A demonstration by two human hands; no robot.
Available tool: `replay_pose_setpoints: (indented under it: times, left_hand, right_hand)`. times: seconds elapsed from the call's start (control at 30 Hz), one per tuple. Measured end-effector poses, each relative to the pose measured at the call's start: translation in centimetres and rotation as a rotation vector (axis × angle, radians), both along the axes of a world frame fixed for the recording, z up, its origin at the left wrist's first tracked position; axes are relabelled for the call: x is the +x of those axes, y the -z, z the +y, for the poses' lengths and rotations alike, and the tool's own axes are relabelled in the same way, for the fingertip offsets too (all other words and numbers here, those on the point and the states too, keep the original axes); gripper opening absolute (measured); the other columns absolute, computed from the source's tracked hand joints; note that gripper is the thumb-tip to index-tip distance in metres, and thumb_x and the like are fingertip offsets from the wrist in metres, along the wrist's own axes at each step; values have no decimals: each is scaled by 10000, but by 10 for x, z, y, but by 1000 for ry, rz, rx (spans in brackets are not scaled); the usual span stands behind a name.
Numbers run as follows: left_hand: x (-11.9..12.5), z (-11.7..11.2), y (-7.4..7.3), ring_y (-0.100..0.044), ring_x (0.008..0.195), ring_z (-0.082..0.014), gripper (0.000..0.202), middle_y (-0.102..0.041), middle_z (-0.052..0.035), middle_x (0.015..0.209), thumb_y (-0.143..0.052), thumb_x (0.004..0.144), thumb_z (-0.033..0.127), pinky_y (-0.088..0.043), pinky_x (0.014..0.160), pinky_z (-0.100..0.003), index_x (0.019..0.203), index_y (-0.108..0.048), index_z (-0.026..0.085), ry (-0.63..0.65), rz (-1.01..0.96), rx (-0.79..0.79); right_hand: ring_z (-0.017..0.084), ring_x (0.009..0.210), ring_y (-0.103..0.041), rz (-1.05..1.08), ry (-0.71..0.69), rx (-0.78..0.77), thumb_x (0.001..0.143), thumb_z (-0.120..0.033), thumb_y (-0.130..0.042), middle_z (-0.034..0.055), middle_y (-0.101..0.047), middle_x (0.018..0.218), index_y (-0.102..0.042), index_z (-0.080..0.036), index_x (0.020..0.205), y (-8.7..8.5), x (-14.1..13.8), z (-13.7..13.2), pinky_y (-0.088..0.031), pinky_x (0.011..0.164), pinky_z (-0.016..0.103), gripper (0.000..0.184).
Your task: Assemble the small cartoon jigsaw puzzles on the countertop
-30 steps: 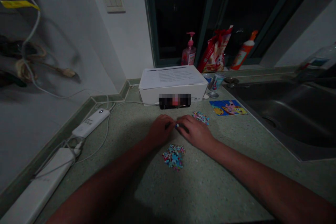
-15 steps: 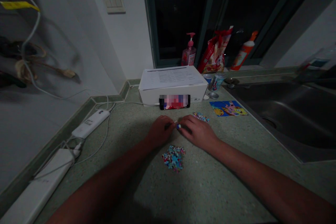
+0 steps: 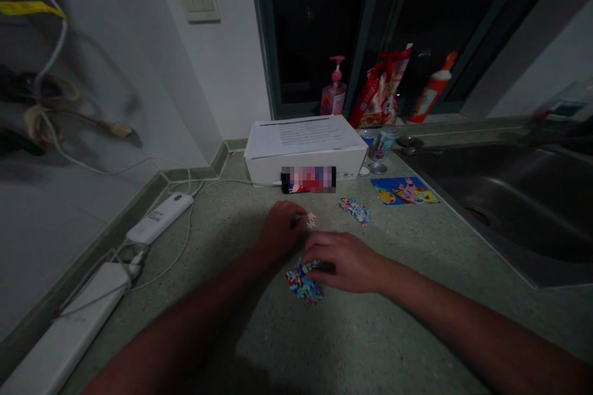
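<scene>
My left hand (image 3: 283, 225) is closed, its thumb and forefinger at the edge of a few pale jigsaw pieces (image 3: 311, 220) just above the counter. My right hand (image 3: 346, 262) is over a small heap of colourful jigsaw pieces (image 3: 303, 287), thumb and fingers curved and apart. A dark blue piece shows by its fingertips, within the heap's outline; whether the fingers touch it is unclear. Part of the heap is hidden under this hand. A second pile of jigsaw pieces (image 3: 355, 210) lies beyond it to the right.
A phone (image 3: 308, 180) leans against a white box (image 3: 303, 151) at the back. Right of it lie a cartoon picture card (image 3: 404, 191) and small tins, beside the metal sink (image 3: 504, 197). Along the left wall run a power bank (image 3: 160, 218), cables and a white power strip (image 3: 92, 315).
My right hand has left my left fingertips and come down towards me over the near heap. The far pile now shows fully. My left hand has barely moved.
</scene>
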State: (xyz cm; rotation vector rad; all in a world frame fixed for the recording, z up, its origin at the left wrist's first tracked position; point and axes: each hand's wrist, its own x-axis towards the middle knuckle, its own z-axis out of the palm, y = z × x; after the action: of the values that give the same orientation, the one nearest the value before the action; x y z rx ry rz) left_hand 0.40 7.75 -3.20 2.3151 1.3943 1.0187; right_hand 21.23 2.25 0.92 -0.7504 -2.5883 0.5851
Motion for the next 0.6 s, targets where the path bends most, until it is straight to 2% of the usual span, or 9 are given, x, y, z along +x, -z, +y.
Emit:
replay_pose_setpoints:
  times: [0.17, 0.3, 0.47, 0.6]
  left_hand:
    - [-1, 1, 2, -656, 1074, -259, 199, -753, -69, 1073, -668, 883, 109, -524, 1001, -455, 1055, -734, 185, 29, 37, 2]
    - [-1, 1, 1, -639, 1142, -267, 262, -744, -79, 1173, -677, 891, 135, -497, 1068, -486, 1139, -735, 193, 97, 83, 23]
    - [0, 0, -1, -633, 1163, -276, 273, -735, -91, 1187, -678, 879, 146, -494, 1084, -487, 1140, -744, 193, 104, 105, 8]
    - [-1, -1, -1, -644, 1158, -273, 266, -743, -80, 1176, -663, 873, 145, -498, 1087, -480, 1114, -752, 214, 86, 88, -11]
  right_hand:
    - [173, 876, -691, -46, -33, -20, 939, -310, -734, 37, -730, 1075, -777, -266, 1128, 2, -1, -1, -519, 784, 321, 199]
    - [193, 918, -701, -81, -32, -30, 928, -315, -750, 39, -731, 1073, -778, -263, 1132, 2, -1, 0, -512, 796, 330, 213]
    - [191, 920, -697, -86, -31, -35, 927, -340, -758, 36, -736, 1070, -774, -269, 1134, 0, -1, -1, -502, 800, 325, 220]
    - [190, 911, -700, -50, -3, -20, 975, -360, -693, 33, -737, 1028, -770, -250, 1083, 3, 0, 0, -493, 772, 315, 173]
